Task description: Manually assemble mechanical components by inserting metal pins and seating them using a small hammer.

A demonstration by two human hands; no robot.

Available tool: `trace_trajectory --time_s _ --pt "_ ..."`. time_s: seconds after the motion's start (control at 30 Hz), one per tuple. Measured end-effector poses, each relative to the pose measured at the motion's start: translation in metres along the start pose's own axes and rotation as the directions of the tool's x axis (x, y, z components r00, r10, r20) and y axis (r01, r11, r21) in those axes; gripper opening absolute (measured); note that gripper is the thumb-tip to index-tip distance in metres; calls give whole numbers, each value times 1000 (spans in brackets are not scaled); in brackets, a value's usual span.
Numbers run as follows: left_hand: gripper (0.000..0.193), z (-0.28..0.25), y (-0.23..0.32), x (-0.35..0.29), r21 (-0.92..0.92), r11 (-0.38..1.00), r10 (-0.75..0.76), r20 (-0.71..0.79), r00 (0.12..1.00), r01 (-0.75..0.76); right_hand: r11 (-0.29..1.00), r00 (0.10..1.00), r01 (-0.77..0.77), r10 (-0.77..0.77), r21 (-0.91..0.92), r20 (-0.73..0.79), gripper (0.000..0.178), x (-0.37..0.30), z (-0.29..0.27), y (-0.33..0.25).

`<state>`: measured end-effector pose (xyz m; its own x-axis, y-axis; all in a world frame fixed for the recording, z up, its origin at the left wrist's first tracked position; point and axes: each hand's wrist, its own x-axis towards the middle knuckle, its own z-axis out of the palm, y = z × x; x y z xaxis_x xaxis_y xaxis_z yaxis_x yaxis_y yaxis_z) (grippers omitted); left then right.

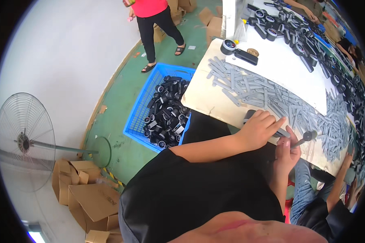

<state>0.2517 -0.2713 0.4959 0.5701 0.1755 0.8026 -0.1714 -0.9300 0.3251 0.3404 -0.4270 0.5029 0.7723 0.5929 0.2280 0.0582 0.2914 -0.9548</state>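
Note:
My left hand (260, 127) is closed over a dark, elongated part (248, 116) at the table's near edge. A grey end shows beyond its fingers, and the palm hides the middle. Just to the right, my right hand (287, 154) is closed around the thin handle of a small hammer-like tool (309, 135) with a short grey cylindrical head. The two hands are close together. Past them, many flat grey strips (267, 95) lie in a loose pile on the table (202, 91).
A blue basket (140, 107) full of black parts stands on the floor at left. Black round-headed parts (299, 48) cover the far table. A person (154, 24) stands beyond the basket; others sit at right. A fan (25, 141) and cardboard boxes (95, 200) are at far left.

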Motion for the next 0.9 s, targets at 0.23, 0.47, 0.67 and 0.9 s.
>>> trace_trajectory --time_s 0.23,0.47,0.67,0.9 --pt "55 11 -11 -1 47 995 85 133 988 -92 882 994 6 -55 -471 -90 21 21 -24 9" --pt "63 -7 -48 -10 59 989 -148 207 967 139 919 991 -108 66 -379 -120 16 45 -34 20" --pt "52 1 -43 -12 67 989 -146 265 953 133 881 983 -183 150 -436 -110 15 44 -46 27" --pt "32 11 -49 -11 -118 962 -205 277 939 245 876 988 -146 151 -460 -27 15 43 -40 37"
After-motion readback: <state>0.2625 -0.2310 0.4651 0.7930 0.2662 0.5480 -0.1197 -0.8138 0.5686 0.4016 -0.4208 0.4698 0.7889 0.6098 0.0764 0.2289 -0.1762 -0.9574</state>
